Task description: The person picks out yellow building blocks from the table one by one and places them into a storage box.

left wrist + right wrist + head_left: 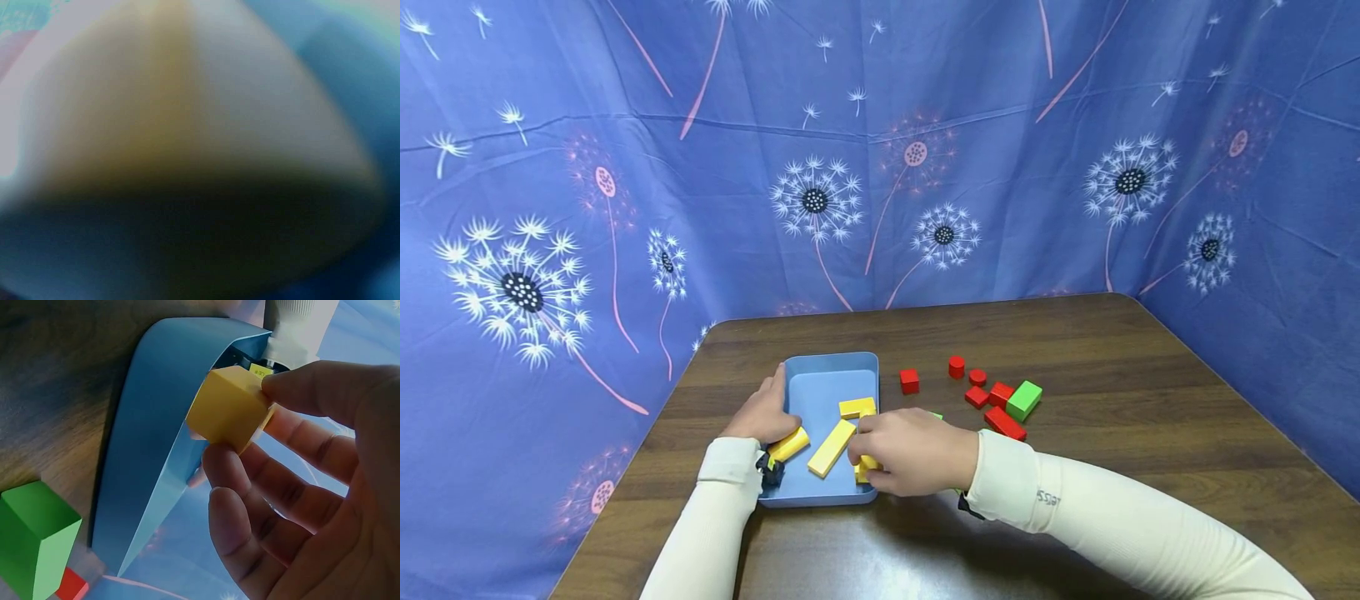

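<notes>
A shallow blue tray (820, 502) stands on the table with several yellow blocks in it. Among them lie a long flat yellow block (832, 448) and a yellow cylinder (789, 445). At the tray's left wall, my left hand (765, 410) holds the rim, its thumb on the inner side near the cylinder. My right hand (917, 452) is over the right rim and pinches a yellow block (228, 403) between thumb and fingers. The right hand hides part of the tray's right side in the head view. The left wrist view is mostly blurred by something very close.
To the right of the tray lie several red pieces, including a red cube (909, 382), a red cylinder (957, 367) and a red rectangular block (1004, 423). A green block (1024, 401) stands beside them. A patterned blue cloth (1000, 267) hangs behind the wooden table (1112, 400).
</notes>
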`<state>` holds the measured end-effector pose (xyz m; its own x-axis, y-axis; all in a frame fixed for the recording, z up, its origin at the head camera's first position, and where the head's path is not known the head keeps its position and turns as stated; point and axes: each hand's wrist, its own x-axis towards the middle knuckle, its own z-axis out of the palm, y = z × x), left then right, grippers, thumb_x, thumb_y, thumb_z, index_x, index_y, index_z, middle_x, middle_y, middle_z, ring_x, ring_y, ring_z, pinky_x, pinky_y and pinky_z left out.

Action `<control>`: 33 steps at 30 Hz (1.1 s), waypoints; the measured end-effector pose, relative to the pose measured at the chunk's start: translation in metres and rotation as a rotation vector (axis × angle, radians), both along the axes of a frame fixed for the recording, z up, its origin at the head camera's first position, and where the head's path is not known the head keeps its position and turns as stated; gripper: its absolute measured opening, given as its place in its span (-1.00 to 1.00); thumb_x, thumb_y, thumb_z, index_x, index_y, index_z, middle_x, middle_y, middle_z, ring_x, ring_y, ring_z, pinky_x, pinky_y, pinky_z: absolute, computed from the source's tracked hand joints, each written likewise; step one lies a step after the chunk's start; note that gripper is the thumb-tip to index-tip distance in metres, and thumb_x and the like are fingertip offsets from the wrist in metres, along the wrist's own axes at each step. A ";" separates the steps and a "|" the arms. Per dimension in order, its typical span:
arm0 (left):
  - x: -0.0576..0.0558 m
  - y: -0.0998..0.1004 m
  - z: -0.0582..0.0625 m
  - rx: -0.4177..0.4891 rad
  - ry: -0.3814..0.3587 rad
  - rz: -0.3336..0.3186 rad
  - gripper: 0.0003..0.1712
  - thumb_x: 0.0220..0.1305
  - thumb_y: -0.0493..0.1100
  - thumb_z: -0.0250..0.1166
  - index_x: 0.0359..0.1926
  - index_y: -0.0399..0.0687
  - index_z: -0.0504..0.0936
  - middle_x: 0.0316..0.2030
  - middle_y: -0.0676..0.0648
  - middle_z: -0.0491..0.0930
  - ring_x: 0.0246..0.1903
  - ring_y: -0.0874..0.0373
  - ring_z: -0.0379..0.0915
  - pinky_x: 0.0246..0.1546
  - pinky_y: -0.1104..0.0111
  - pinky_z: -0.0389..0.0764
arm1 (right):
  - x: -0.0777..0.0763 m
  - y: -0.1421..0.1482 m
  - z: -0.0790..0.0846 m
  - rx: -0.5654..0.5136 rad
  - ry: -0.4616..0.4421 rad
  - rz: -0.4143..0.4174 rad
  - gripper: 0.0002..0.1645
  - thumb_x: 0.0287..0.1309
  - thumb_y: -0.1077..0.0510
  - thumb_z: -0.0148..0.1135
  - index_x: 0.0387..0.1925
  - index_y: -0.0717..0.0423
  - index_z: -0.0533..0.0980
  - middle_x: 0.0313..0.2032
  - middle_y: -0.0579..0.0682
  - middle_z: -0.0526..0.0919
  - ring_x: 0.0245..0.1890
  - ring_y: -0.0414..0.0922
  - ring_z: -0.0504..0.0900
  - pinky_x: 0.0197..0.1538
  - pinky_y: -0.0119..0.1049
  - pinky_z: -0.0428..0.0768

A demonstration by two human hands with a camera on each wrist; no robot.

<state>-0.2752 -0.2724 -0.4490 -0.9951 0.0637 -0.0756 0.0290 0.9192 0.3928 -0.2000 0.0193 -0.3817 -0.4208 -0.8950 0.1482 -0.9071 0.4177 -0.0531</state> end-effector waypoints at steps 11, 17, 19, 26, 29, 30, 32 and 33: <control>0.002 0.001 0.000 0.017 0.000 0.004 0.28 0.17 -0.09 0.35 0.66 -0.22 -0.33 0.54 -0.37 0.12 0.17 -0.13 0.44 0.23 -0.02 0.54 | 0.000 -0.010 -0.005 0.027 -0.044 0.022 -0.74 0.29 0.07 0.36 0.00 -0.10 0.71 -0.17 -0.25 0.73 -0.38 -0.41 0.52 -0.35 -0.59 0.52; 0.003 0.002 0.001 0.023 -0.005 0.008 0.28 0.17 -0.09 0.34 0.66 -0.21 -0.32 0.55 -0.36 0.12 0.18 -0.14 0.43 0.25 -0.03 0.53 | -0.003 -0.013 -0.011 0.036 -0.055 0.018 -0.76 0.32 0.05 0.36 0.00 -0.12 0.70 -0.16 -0.27 0.74 -0.33 -0.42 0.56 -0.21 -0.55 0.62; 0.003 0.001 0.001 0.020 -0.007 0.011 0.28 0.16 -0.08 0.34 0.66 -0.21 -0.32 0.55 -0.36 0.12 0.20 -0.14 0.43 0.27 -0.04 0.52 | -0.003 -0.014 -0.013 0.038 -0.043 0.019 -0.78 0.32 0.04 0.35 -0.02 -0.13 0.70 -0.18 -0.28 0.73 -0.34 -0.42 0.55 -0.21 -0.54 0.62; 0.002 0.000 0.000 0.018 -0.014 0.017 0.29 0.17 -0.08 0.33 0.66 -0.20 -0.34 0.56 -0.37 0.08 0.21 -0.14 0.42 0.26 -0.05 0.52 | -0.005 -0.016 -0.017 0.067 -0.008 0.004 -0.78 0.23 0.04 0.44 -0.08 -0.18 0.69 -0.18 -0.26 0.71 -0.33 -0.41 0.55 -0.27 -0.50 0.61; 0.001 0.000 0.000 0.016 -0.009 0.016 0.29 0.16 -0.08 0.34 0.66 -0.20 -0.34 0.56 -0.36 0.10 0.19 -0.13 0.44 0.26 -0.04 0.53 | -0.005 -0.017 -0.018 0.071 -0.003 -0.003 -0.78 0.21 0.03 0.46 -0.09 -0.17 0.70 -0.20 -0.25 0.69 -0.35 -0.40 0.53 -0.31 -0.51 0.58; 0.000 0.000 0.000 0.015 -0.006 0.015 0.29 0.16 -0.07 0.34 0.66 -0.21 -0.34 0.55 -0.37 0.11 0.18 -0.13 0.44 0.26 -0.04 0.53 | -0.005 -0.017 -0.018 0.068 -0.001 -0.004 -0.79 0.21 0.03 0.46 -0.10 -0.17 0.70 -0.21 -0.25 0.68 -0.36 -0.40 0.51 -0.33 -0.51 0.57; -0.001 -0.001 -0.001 0.013 -0.001 0.014 0.30 0.16 -0.06 0.35 0.66 -0.21 -0.33 0.55 -0.36 0.11 0.17 -0.12 0.44 0.27 -0.04 0.53 | -0.006 -0.017 -0.019 0.065 0.000 -0.005 -0.79 0.20 0.04 0.46 -0.10 -0.17 0.70 -0.22 -0.25 0.67 -0.37 -0.39 0.50 -0.34 -0.52 0.56; -0.001 -0.001 -0.001 0.012 0.000 0.014 0.30 0.16 -0.06 0.35 0.66 -0.21 -0.33 0.55 -0.36 0.11 0.17 -0.12 0.44 0.27 -0.04 0.53 | -0.006 -0.017 -0.019 0.065 0.000 -0.005 -0.79 0.20 0.05 0.46 -0.11 -0.16 0.70 -0.22 -0.25 0.67 -0.38 -0.39 0.50 -0.34 -0.52 0.55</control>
<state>-0.2764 -0.2733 -0.4500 -0.9959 0.0508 -0.0747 0.0164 0.9147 0.4037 -0.2065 0.0021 -0.4009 -0.4251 -0.9007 0.0900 -0.9051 0.4245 -0.0262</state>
